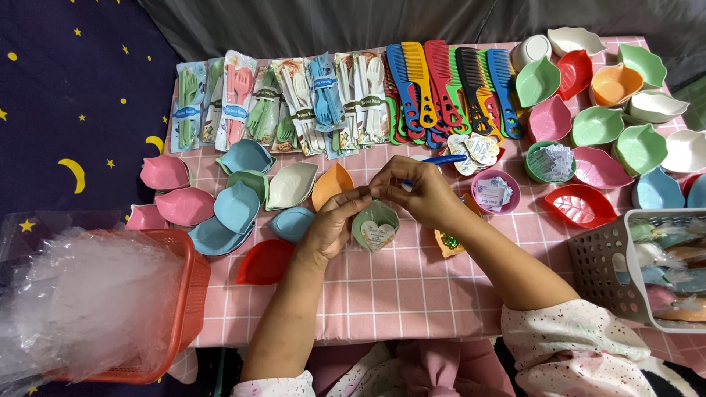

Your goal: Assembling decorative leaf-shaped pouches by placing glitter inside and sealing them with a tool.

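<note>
Head view: both hands meet over the middle of a pink checked tablecloth (412,294). The left hand (331,224) and the right hand (419,192) each pinch the top of a small green leaf-shaped dish (373,226) wrapped in clear film, with a heart-shaped paper tag on its front. The fingertips of both hands press together at the gathered top of the wrap, and the dish hangs just above the cloth between the 2 wrists. A blue pen-like stick (443,159) lies just behind the right hand.

To the left of the hands lie loose leaf-shaped dishes (237,206) in pink, blue, pale green, cream and orange, and a red dish (265,262) sits near the left forearm. Along the far edge a row of packed cutlery sets (283,103) stands beside a fan of coloured combs (448,84). Further right more leaf-shaped bowls (599,125) spread over the cloth. A small purple bowl (495,192) holds white sachets, and a green one (550,162) near it holds more. Heart-shaped tags (474,151) are piled between the combs and the right hand.

An orange-red basket (193,294) full of clear plastic bags stands at the left edge, and a grey basket (607,268) with wrapped dishes stands at the right edge.
</note>
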